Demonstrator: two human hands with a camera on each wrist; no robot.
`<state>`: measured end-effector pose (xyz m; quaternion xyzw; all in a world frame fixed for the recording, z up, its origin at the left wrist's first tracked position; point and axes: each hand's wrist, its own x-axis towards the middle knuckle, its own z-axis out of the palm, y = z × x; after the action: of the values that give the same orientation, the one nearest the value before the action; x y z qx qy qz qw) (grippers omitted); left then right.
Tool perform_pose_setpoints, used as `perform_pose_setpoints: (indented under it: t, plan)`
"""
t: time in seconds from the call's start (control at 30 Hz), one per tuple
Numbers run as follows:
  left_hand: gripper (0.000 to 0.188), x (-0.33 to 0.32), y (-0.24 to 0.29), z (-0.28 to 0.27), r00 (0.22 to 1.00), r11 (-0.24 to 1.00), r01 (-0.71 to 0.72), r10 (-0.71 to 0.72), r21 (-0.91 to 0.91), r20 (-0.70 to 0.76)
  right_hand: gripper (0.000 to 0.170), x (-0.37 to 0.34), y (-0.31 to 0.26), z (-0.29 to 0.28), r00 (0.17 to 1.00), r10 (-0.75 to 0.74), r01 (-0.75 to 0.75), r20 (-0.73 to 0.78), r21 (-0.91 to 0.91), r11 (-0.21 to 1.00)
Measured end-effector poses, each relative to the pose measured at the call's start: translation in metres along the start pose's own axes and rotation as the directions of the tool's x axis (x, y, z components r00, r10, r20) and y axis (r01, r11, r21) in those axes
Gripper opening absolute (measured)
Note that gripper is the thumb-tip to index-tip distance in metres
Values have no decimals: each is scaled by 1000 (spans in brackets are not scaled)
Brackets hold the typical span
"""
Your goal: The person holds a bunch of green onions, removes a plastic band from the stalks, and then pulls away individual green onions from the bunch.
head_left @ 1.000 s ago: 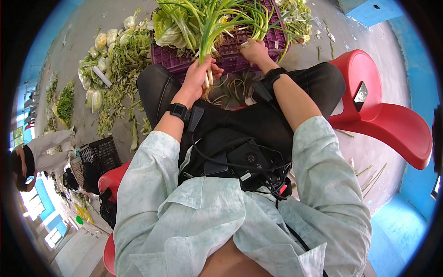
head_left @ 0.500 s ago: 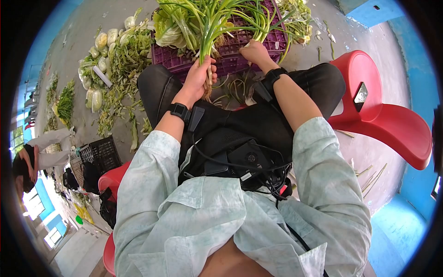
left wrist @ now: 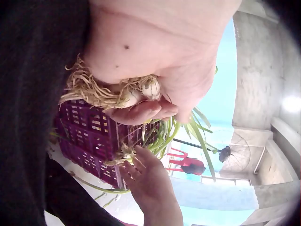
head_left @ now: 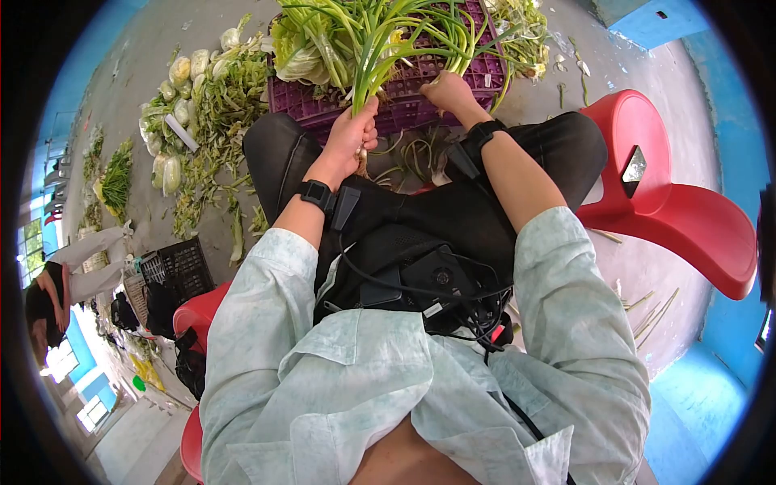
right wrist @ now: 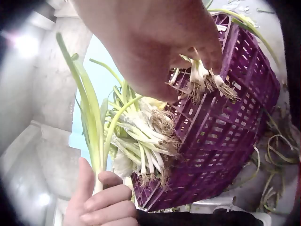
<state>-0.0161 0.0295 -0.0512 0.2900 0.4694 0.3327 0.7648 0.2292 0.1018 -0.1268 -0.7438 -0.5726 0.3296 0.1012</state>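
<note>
My left hand [head_left: 352,141] grips a bunch of green onions [head_left: 373,77] near the root end, leaves pointing up and away over the purple crate [head_left: 303,109]. In the left wrist view white bulbs [left wrist: 151,88] and tan, stringy roots [left wrist: 91,92] stick out below the curled fingers. My right hand [head_left: 451,93], at the near side of the crate top, holds other green onions [right wrist: 198,73]; their rooted white ends poke out under its fingers in the right wrist view. More rooted green onions [right wrist: 153,136] lie on the crate between the hands, beside a leafy cabbage [head_left: 299,56].
Trimmed leaves [head_left: 218,121] and wrapped cabbages [head_left: 179,73] cover the floor to the left. Another leaf heap [head_left: 521,36] lies beyond the crate at right. A red chair [head_left: 630,145] with a phone [head_left: 631,168] on it stands to the right. Another person [head_left: 48,299] is at far left.
My left fingers have closed more tightly round the bunch, and less of the white root ends shows below the hand. The right hand stays nearly in place at the crate.
</note>
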Motion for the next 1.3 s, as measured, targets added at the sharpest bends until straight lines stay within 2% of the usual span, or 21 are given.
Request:
perform_pose_setpoints:
  t: [0.3,0.4,0.5,0.6,0.7,0.8,0.9,1.0,1.1,1.2,1.3]
  plan:
    - [33,0,1,1,999,999,32,-33,-25,-28,54,-11,-9,-13,996,1,6,-93,76,997]
    - [35,-1,2,6,997,999,39,-40,-9,-62,53,-25,-16,-21,977,45,-8,-208,175,985]
    - [37,0,0,5,997,999,37,-37,6,-65,54,-13,-8,-15,959,107,-17,-263,324,946]
    - [37,2,-2,0,998,999,46,-46,6,-45,46,-9,-1,-12,931,214,4,-296,593,805]
    - [38,3,-2,-1,998,999,53,-53,-7,-40,27,-6,-2,-15,929,328,11,-169,901,433]
    - [39,2,-1,0,998,998,58,-58,-8,-36,17,-13,-6,-24,913,403,23,-62,995,101]
    - [39,1,0,0,998,998,62,-62,-16,-15,17,-6,-6,-27,922,367,-132,123,991,-1]
    - [39,1,1,1,999,999,42,-42,-9,-12,17,-19,-15,-31,944,170,-284,282,959,-12]
    - [37,2,0,1,1000,1000,6,-7,-14,-27,15,-31,-32,-30,948,41,-319,317,943,93]
    - [35,4,-1,-2,999,998,-19,17,-52,-35,17,-53,-46,-41,889,-127,-406,440,886,226]
    - [31,4,-2,1,993,999,-23,18,-46,-117,21,-62,-53,-32,834,-235,-369,498,822,434]
